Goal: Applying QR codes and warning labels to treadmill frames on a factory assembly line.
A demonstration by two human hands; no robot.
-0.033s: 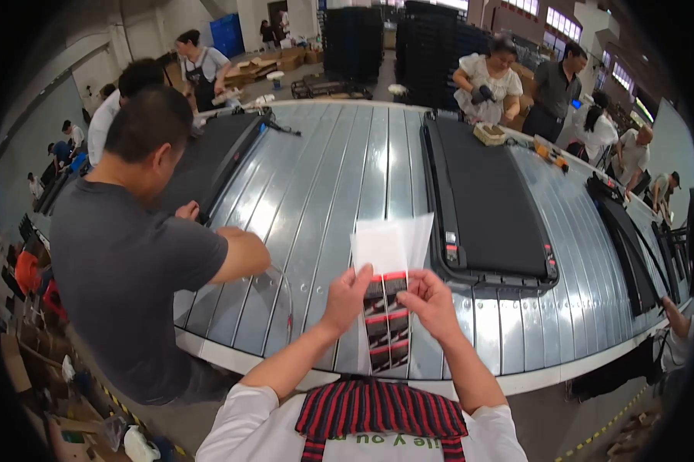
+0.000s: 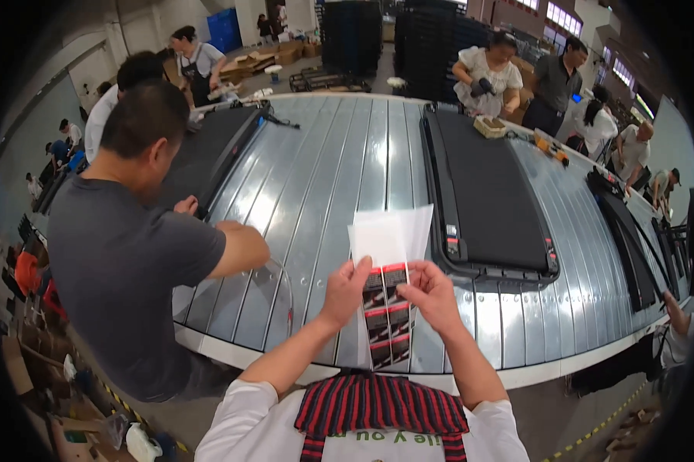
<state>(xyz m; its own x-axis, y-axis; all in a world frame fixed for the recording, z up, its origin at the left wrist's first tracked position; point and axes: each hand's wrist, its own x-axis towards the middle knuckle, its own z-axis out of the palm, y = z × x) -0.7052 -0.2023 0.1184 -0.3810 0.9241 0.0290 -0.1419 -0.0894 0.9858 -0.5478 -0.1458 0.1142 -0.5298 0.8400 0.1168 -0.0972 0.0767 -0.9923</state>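
Between my hands is a sheet of red, black and white printed stickers (image 2: 387, 312), with white backing sheets (image 2: 381, 237) rising above its top. My left hand (image 2: 347, 292) pinches the left edge, thumb in front and fingers behind. My right hand (image 2: 430, 296) grips the right edge, its thumb pressed on the printed face. The sheet hangs over the near part of the metal slat conveyor (image 2: 324, 192). Just beyond my right hand lies a long black treadmill-like deck (image 2: 489, 192) with red and white labels on its near corners.
At my left a co-worker in a dark shirt (image 2: 123, 246) bends over another black deck (image 2: 208, 154). Further black frames (image 2: 624, 239) lie to the right. Co-workers stand along the far edge, near a small box (image 2: 489, 127) and a yellow tool (image 2: 551, 148).
My right thumb has shifted slightly up and left over the printed face. Both hands keep hold of the sticker sheet, and the view has tilted a little.
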